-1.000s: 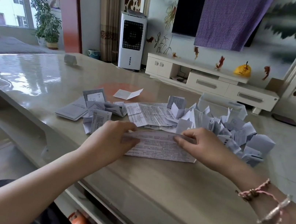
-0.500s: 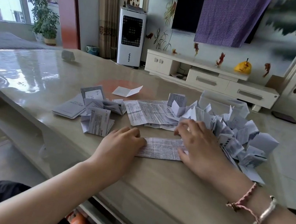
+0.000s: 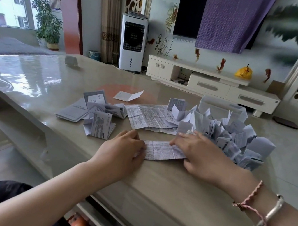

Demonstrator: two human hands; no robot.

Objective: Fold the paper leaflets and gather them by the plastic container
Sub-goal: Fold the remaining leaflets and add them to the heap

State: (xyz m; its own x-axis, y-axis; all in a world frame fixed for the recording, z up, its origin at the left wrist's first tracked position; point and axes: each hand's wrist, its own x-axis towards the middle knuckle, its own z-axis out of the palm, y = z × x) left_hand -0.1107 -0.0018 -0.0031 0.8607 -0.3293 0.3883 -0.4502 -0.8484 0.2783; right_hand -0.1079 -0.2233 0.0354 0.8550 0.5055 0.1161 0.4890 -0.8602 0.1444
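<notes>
A narrow folded strip of printed leaflet (image 3: 160, 150) lies flat near the table's front edge. My left hand (image 3: 121, 153) presses on its left end and my right hand (image 3: 201, 155) presses on its right end, fingers laid flat. Behind it lies an unfolded printed leaflet (image 3: 149, 116). Several folded leaflets (image 3: 237, 139) are heaped at the right, in front of the clear plastic container (image 3: 222, 107). More loose leaflets (image 3: 100, 123) lie at the left.
The glossy beige table (image 3: 33, 80) stretches far to the left, with a small white object (image 3: 70, 61) at its back. One half-open white card (image 3: 128, 96) sits behind the papers. The table's front edge runs just below my wrists.
The wide leaflet has been folded down into a narrower strip. Both hands came down from pinching its top edge and now lie flat on its ends.
</notes>
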